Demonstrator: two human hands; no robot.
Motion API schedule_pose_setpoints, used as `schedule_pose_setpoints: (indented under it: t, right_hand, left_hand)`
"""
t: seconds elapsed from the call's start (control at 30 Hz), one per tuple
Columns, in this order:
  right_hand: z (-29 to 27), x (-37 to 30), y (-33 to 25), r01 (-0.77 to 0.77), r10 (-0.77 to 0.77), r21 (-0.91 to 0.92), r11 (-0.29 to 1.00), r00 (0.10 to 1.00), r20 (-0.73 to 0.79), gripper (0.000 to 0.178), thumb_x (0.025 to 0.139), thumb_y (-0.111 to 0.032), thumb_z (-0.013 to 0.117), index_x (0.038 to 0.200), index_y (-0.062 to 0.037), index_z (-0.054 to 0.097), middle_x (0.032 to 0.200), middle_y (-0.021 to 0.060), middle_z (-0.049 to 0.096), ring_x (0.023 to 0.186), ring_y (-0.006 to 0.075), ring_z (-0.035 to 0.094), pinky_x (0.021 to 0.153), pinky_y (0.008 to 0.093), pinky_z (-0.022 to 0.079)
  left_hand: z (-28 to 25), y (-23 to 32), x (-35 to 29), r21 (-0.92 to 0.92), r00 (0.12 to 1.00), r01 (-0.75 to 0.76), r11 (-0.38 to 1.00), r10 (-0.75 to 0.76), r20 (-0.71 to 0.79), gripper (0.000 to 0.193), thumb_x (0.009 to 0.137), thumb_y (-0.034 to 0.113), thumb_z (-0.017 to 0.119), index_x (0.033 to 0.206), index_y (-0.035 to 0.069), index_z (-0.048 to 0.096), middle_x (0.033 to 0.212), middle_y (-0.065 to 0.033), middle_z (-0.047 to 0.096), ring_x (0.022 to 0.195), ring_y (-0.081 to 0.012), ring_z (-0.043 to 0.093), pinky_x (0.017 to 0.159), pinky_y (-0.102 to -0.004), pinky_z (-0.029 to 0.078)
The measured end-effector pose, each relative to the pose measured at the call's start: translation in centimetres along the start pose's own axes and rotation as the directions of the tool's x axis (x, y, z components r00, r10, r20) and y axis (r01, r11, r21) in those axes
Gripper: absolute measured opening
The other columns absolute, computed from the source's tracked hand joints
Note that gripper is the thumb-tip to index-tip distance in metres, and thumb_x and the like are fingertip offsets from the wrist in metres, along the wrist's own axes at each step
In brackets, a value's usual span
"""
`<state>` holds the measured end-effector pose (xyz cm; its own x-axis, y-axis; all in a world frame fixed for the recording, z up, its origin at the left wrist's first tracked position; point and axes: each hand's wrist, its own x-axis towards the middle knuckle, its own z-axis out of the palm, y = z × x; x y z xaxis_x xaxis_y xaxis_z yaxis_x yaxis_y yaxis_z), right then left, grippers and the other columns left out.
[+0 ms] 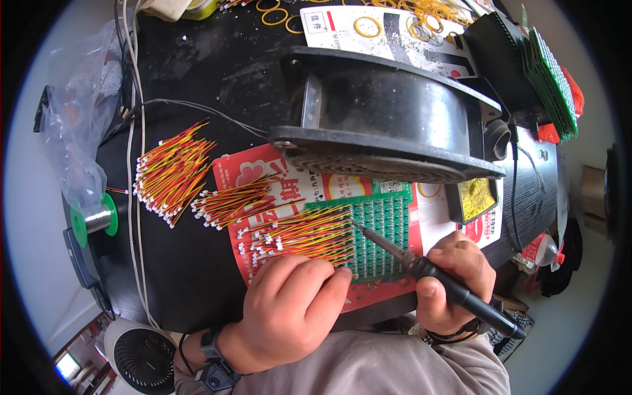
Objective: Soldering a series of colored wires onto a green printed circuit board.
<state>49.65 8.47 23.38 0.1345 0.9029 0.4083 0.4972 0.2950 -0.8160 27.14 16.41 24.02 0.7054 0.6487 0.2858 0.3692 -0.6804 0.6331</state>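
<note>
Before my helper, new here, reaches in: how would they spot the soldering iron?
Find the big black fan; just below it in view is a green circuit board. Over it reaches the black-handled soldering iron, held in the right hand. Unlike the thin red and yellow wires beside it, it tapers to a metal tip.

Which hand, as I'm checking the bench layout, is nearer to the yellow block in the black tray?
Right. The right hand, holding the soldering iron, is just below the yellow block in the picture; the left hand is farther down and left, by the red-and-yellow wires.
</note>
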Motion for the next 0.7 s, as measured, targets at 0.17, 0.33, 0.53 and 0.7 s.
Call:
schedule_pose_setpoints:
  t: [0.17,0.33,0.53,0.7]
  right_hand:
    - [0.02,0.09,0.13,0.025,-0.025,0.013,1.000,1.000,-0.013,0.034,0.082,-0.012,0.083,0.102,0.0078,0.064,0.071,0.0137,0.064,0.055,0.0233,0.060,0.052,0.0352,0.050]
    - [0.01,0.11,0.13,0.021,-0.021,0.014,1.000,1.000,-0.003,0.032,0.082,-0.012,0.082,0.100,0.0076,0.064,0.071,0.0142,0.064,0.055,0.0235,0.060,0.052,0.0351,0.050]
    - [-0.01,-0.12,0.03,-0.006,0.007,0.031,1.000,1.000,-0.016,0.031,0.082,-0.012,0.081,0.099,0.0073,0.064,0.071,0.0144,0.064,0.055,0.0237,0.060,0.051,0.0350,0.049]
    - [-0.13,-0.16,0.04,0.004,-0.004,0.042,0.999,1.000,-0.018,0.030,0.081,-0.009,0.079,0.100,0.0067,0.062,0.071,0.0144,0.064,0.055,0.0232,0.059,0.051,0.0347,0.049]
  left_hand:
    - [-0.06,0.05,0.06,-0.001,1.000,-0.002,1.000,0.002,0.001,0.028,0.067,-0.008,0.073,0.095,-0.004,0.075,0.086,-0.0105,0.062,0.071,-0.0287,0.060,0.060,-0.0384,0.051]
    - [0.00,0.02,0.01,-0.006,1.000,-0.003,1.000,0.003,-0.011,0.027,0.067,-0.008,0.072,0.094,-0.004,0.074,0.086,-0.0112,0.063,0.071,-0.0292,0.060,0.061,-0.0388,0.051]
    - [-0.06,-0.09,-0.06,-0.010,1.000,-0.001,1.000,0.001,-0.007,0.027,0.067,-0.009,0.071,0.094,-0.005,0.073,0.087,-0.0127,0.064,0.073,-0.0306,0.061,0.062,-0.0401,0.052]
    - [-0.08,0.01,0.00,-0.010,1.000,-0.005,1.000,0.005,-0.024,0.027,0.067,-0.010,0.070,0.094,-0.005,0.071,0.087,-0.0137,0.064,0.073,-0.0314,0.062,0.063,-0.0405,0.053]
